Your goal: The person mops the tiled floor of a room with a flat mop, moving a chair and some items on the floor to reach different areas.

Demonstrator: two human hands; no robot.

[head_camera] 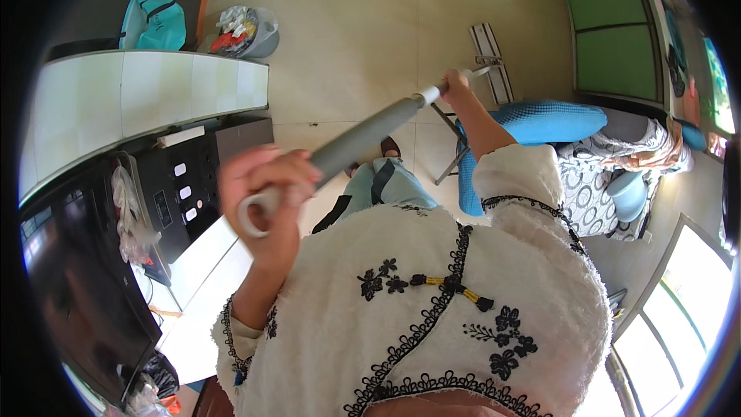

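A flat mop's grey handle (365,139) slants across my body from lower left to upper right. Around its upper end, by the white hanging loop, my left hand (272,191) is closed and slightly blurred. Farther down, past a white collar, my right hand (455,86) grips the pole. The long, narrow mop head (491,63) rests on the tiled floor (353,40) beyond my right hand, its striped plate facing up. My shoes show under the handle.
On the left stand a white-topped cabinet (156,87) and a large television (87,284). A lined trash bin (263,35) full of refuse sits at the cabinet's end. To the right are a chair with a blue cover (538,121), a patterned cloth-covered seat (587,197) and a green panelled door (613,63).
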